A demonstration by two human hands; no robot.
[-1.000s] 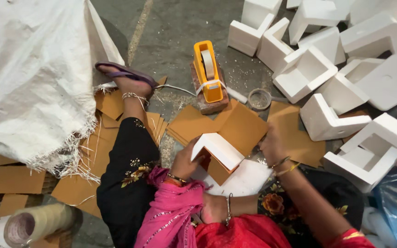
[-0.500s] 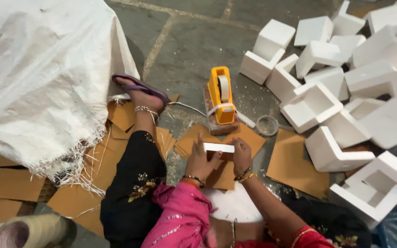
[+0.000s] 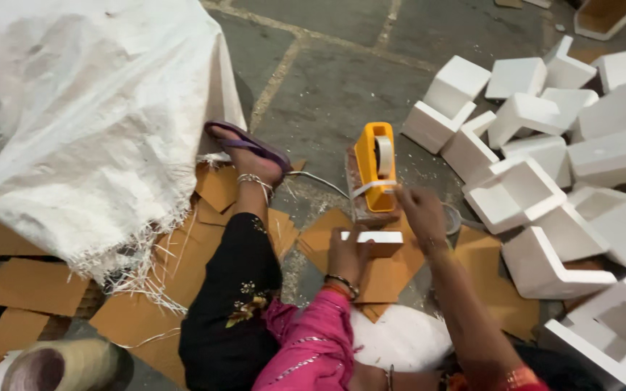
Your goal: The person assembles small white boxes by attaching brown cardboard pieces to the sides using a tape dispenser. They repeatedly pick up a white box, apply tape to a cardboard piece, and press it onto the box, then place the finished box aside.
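Here the left hand (image 3: 348, 253) has its grip clamped around a small white box (image 3: 374, 242), brown inside, held low over cardboard sheets (image 3: 393, 279) on the floor; the right hand (image 3: 420, 210) pinches tape at the orange tape dispenser (image 3: 374, 166).

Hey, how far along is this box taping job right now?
Done: a pile of folded white boxes lies on the floor at right. In hand: the left hand holds a white box while the right hand pulls tape at the orange tape dispenser; no tape on this box yet. Left: flat brown cardboard sheets lie around.
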